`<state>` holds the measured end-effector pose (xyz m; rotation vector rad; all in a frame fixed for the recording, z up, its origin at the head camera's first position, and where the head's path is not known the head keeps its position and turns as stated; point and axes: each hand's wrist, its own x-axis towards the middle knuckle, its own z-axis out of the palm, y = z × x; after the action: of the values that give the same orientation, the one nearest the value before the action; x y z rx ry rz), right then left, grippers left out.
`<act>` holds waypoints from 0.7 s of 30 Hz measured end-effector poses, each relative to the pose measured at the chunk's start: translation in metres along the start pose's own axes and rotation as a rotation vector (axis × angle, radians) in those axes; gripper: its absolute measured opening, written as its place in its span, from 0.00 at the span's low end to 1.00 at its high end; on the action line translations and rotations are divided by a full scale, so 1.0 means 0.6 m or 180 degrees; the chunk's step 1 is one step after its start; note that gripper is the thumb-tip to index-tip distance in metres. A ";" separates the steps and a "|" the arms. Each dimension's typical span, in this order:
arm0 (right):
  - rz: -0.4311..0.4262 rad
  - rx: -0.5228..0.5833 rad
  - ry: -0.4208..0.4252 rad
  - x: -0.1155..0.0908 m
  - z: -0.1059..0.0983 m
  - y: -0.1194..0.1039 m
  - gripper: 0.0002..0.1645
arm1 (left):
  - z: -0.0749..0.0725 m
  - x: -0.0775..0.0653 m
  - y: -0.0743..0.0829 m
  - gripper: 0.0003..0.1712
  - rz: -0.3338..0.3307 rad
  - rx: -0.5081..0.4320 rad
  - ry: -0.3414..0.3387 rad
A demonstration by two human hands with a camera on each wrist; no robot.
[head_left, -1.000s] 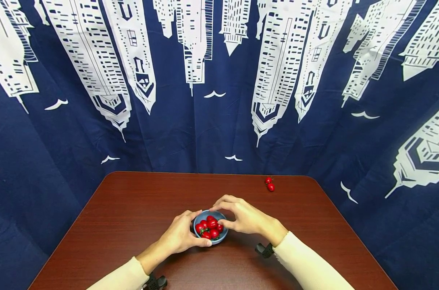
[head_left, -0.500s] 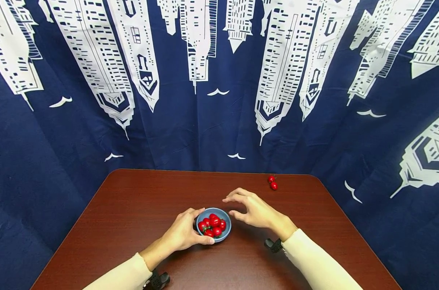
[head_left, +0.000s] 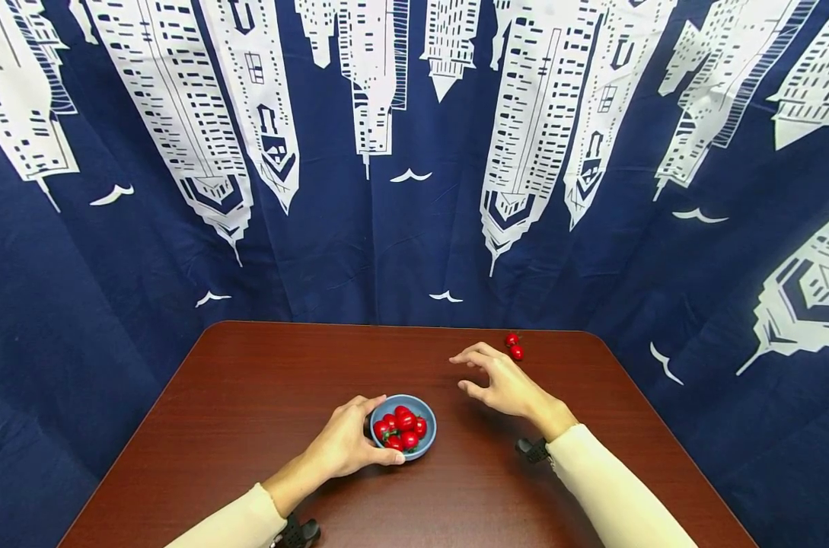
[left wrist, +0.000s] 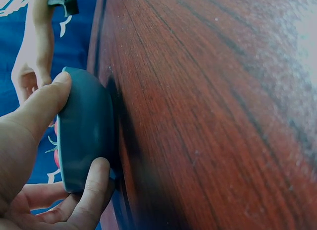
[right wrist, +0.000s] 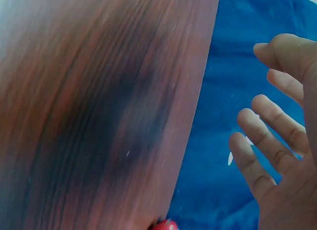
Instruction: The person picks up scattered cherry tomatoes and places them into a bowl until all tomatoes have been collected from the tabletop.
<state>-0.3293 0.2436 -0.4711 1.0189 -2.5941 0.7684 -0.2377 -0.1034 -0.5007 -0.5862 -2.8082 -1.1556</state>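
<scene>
My left hand holds a small blue bowl by its left side, thumb on the near rim and fingers round the far side. In the left wrist view the thumb and fingers press on the wall of the bowl. Several red cherry tomatoes with green stems lie inside it. My right hand hovers over the table to the right of the bowl, holding nothing, its fingers spread and loosely bent. Two more cherry tomatoes lie beyond it near the table's far right corner.
The brown wood-grain table ends at a rounded far edge. Behind it and at both sides hangs a navy cloth printed with white buildings and birds. Each wrist wears a dark camera mount.
My right hand has drawn away from the bowl, rightward and toward the far side, with nothing in it. The left hand keeps its hold on the bowl.
</scene>
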 end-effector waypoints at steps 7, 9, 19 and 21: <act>0.0246 -0.0078 0.0089 -0.014 -0.006 0.045 0.29 | 0.002 0.000 -0.004 0.64 0.0079 -0.0008 0.0015; 0.0312 -0.0109 0.0112 -0.017 -0.008 0.055 0.30 | 0.002 -0.001 -0.004 0.64 0.0087 -0.0027 0.0020; 0.0787 -0.0370 0.0301 -0.023 -0.032 0.102 0.34 | 0.000 -0.001 -0.003 0.64 0.0067 -0.0080 0.0022; 0.0868 -0.0423 0.0341 -0.024 -0.036 0.113 0.35 | -0.001 0.000 -0.003 0.64 0.0072 -0.0084 0.0027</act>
<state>-0.3645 0.3056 -0.4849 0.5778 -2.6796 0.6780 -0.2383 -0.1048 -0.5015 -0.6118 -2.7759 -1.1901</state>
